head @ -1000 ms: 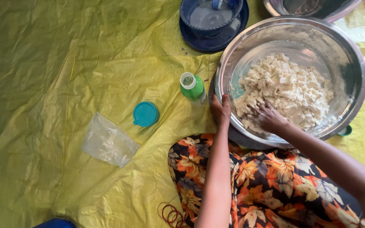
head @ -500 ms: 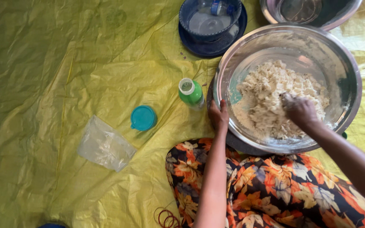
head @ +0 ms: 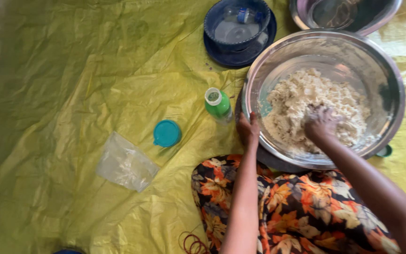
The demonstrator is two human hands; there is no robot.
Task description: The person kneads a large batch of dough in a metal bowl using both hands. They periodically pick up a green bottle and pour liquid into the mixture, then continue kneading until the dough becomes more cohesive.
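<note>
A large steel bowl (head: 381,66) sits on a yellow sheet and holds a crumbly pale dough (head: 297,96). My left hand (head: 248,130) grips the bowl's near-left rim. My right hand (head: 321,123) is pressed into the dough near the middle, fingers coated with flour and curled into the mass. A flowered cloth (head: 306,211) covers my lap just below the bowl.
A small green bottle (head: 219,104) stands left of the bowl. A teal lid (head: 167,133) and a clear plastic bag (head: 125,162) lie further left. A blue bowl on a blue plate (head: 237,28) and a second steel bowl (head: 344,11) sit behind. Red rubber bands (head: 194,244) lie near my knee.
My right hand has moved from the near-left edge of the dough toward its middle and pushed into it. My left hand stays on the rim.
</note>
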